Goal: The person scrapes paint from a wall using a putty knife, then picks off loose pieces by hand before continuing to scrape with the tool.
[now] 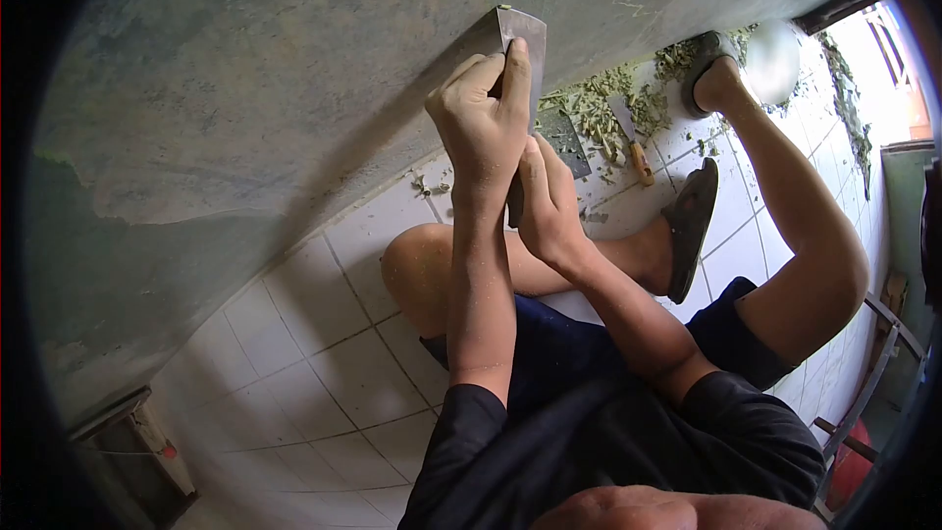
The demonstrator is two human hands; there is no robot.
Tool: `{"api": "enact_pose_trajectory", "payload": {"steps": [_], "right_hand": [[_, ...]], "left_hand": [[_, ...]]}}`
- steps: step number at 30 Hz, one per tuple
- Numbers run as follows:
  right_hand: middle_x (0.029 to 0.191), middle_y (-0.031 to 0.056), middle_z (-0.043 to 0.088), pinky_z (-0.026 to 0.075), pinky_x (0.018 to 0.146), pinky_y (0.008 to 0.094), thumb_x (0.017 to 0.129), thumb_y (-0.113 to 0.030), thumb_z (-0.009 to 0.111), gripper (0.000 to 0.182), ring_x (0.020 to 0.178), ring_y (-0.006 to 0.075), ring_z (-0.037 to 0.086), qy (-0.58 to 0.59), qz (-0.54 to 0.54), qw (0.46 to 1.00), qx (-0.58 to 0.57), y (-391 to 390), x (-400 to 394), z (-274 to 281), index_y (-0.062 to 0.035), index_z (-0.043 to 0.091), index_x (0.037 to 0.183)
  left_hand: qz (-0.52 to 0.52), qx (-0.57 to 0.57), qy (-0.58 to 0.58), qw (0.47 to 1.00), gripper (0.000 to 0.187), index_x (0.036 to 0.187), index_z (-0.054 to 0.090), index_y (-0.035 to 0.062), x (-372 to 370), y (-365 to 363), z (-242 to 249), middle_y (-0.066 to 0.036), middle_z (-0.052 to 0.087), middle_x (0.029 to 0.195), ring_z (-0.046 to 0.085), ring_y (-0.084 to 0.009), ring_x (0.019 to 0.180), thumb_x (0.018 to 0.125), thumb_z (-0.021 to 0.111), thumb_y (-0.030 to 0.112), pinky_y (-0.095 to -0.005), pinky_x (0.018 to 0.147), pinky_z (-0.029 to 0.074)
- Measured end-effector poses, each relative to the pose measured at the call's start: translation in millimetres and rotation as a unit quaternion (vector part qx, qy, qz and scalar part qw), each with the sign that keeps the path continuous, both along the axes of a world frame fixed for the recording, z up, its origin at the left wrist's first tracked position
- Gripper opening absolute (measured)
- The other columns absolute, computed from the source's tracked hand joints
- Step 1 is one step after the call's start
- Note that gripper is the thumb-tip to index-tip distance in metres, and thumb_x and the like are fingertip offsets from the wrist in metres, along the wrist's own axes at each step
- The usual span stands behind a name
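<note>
A wide metal blade [531,27] has its far edge against the grey-green wall [324,49]. My left hand [483,118] is wrapped round the blade, one finger stretched along its face. Just below, my right hand [549,201] is closed round the lower part of the same tool, whose dark end shows between my wrists. Green-grey paint flakes [599,113] lie heaped on the tiles at the foot of the wall. Among them rests a second scraper with a wooden handle [641,164].
White floor tiles [343,373] run along the wall. My bent legs and sandals [694,226] are right of my hands. A ladder-like metal frame [873,373] and a red object [851,461] stand at the right edge. A wooden-framed opening [147,447] is at lower left.
</note>
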State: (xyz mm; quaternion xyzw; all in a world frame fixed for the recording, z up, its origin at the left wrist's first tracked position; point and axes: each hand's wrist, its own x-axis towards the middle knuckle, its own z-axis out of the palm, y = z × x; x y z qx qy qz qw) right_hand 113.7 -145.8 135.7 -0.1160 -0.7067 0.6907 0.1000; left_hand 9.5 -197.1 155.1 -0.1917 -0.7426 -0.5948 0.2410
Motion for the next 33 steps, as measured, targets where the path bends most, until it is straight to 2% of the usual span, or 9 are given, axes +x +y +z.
{"api": "enact_pose_trajectory", "payload": {"steps": [4, 5, 8, 12, 16, 19, 26, 28, 33], "right_hand": [[0.071, 0.0269, 0.055, 0.038, 0.057, 0.0492, 0.108, -0.018, 0.037, 0.029, 0.065, 0.0472, 0.056, 0.133, -0.057, 0.966, 0.213, -8.7, -0.1, -9.8, 0.0049, 0.051, 0.096], [0.071, 0.0269, 0.055, 0.038, 0.057, 0.0492, 0.108, -0.018, 0.037, 0.029, 0.065, 0.0472, 0.056, 0.136, -0.059, 0.966, 0.213, -10.4, 2.0, -11.4, 0.0049, 0.051, 0.096], [0.083, 0.0262, 0.052, 0.039, 0.059, 0.0521, 0.106, -0.014, 0.040, 0.025, 0.071, 0.0472, 0.055, 0.176, -0.071, 0.924, 0.331, -7.8, 5.0, -14.1, 0.0070, 0.053, 0.100], [0.086, 0.0264, 0.051, 0.038, 0.060, 0.0532, 0.105, -0.012, 0.040, 0.024, 0.073, 0.0468, 0.055, 0.094, -0.014, 0.956, 0.277, -10.0, 9.1, -21.6, 0.0080, 0.053, 0.101], [0.077, 0.0271, 0.050, 0.037, 0.059, 0.0529, 0.107, -0.015, 0.042, 0.026, 0.067, 0.0456, 0.054, 0.022, -0.001, 0.993, 0.118, -15.6, 9.0, -20.1, 0.0079, 0.051, 0.098], [0.069, 0.0261, 0.051, 0.038, 0.056, 0.0509, 0.108, -0.019, 0.041, 0.029, 0.063, 0.0446, 0.055, 0.079, -0.018, 0.987, 0.140, -19.3, 9.2, -16.9, 0.0054, 0.049, 0.095], [0.062, 0.0234, 0.053, 0.039, 0.053, 0.0481, 0.110, -0.023, 0.040, 0.031, 0.057, 0.0429, 0.055, 0.058, -0.030, 0.995, 0.070, -21.9, 10.0, -18.9, 0.0027, 0.047, 0.093], [0.063, 0.0239, 0.052, 0.039, 0.054, 0.0486, 0.110, -0.023, 0.040, 0.032, 0.057, 0.0433, 0.055, 0.004, -0.023, 1.000, 0.012, -20.1, 9.5, -10.7, 0.0028, 0.047, 0.093], [0.063, 0.0247, 0.053, 0.039, 0.054, 0.0491, 0.109, -0.023, 0.040, 0.032, 0.059, 0.0441, 0.055, -0.008, -0.015, 1.000, 0.025, -16.5, 8.3, -8.7, 0.0031, 0.048, 0.093]], "left_hand": [[0.003, -0.020, -0.035, 0.999, 0.042, 0.066, 0.051, -0.0056, 3.2, -4.8, 4.8, -0.003, 0.034, 0.054, 0.029, -0.0099, 0.055, 0.096, 0.070, 0.017, -0.0339, 0.048, 0.026], [0.005, -0.024, -0.039, 0.999, 0.042, 0.066, 0.052, -0.0058, 5.0, -5.4, 5.6, -0.003, 0.035, 0.054, 0.030, -0.0094, 0.055, 0.096, 0.070, 0.018, -0.0332, 0.048, 0.027], [0.011, -0.032, -0.069, 0.997, 0.043, 0.067, 0.054, -0.0060, 8.7, -7.8, 9.2, -0.003, 0.037, 0.054, 0.033, -0.0084, 0.055, 0.095, 0.071, 0.020, -0.0320, 0.048, 0.029], [-0.009, -0.077, -0.157, 0.985, 0.042, 0.067, 0.058, -0.0059, 17.5, -22.2, 17.3, -0.005, 0.045, 0.050, 0.038, -0.0083, 0.051, 0.095, 0.071, 0.022, -0.0323, 0.048, 0.034], [-0.034, -0.103, -0.215, 0.971, 0.042, 0.067, 0.059, -0.0064, 23.2, -30.2, 24.5, -0.006, 0.051, 0.049, 0.042, -0.0084, 0.048, 0.096, 0.070, 0.023, -0.0317, 0.047, 0.036], [-0.051, -0.114, -0.221, 0.967, 0.042, 0.068, 0.061, -0.0068, 21.1, -34.9, 21.8, -0.005, 0.053, 0.051, 0.045, -0.0070, 0.050, 0.096, 0.071, 0.024, -0.0305, 0.048, 0.037], [-0.081, -0.104, -0.222, 0.966, 0.037, 0.074, 0.066, -0.0075, 18.9, -39.9, 10.9, -0.004, 0.054, 0.053, 0.046, -0.0060, 0.053, 0.094, 0.072, 0.023, -0.0300, 0.050, 0.039], [-0.072, -0.058, -0.210, 0.973, 0.036, 0.073, 0.063, -0.0075, 19.7, -36.1, 8.2, -0.003, 0.048, 0.052, 0.042, -0.0056, 0.054, 0.094, 0.073, 0.021, -0.0301, 0.049, 0.035], [-0.040, -0.068, -0.188, 0.979, 0.037, 0.070, 0.056, -0.0061, 22.1, -29.9, 4.1, -0.001, 0.034, 0.054, 0.033, -0.0057, 0.056, 0.094, 0.071, 0.017, -0.0307, 0.048, 0.027]]}}
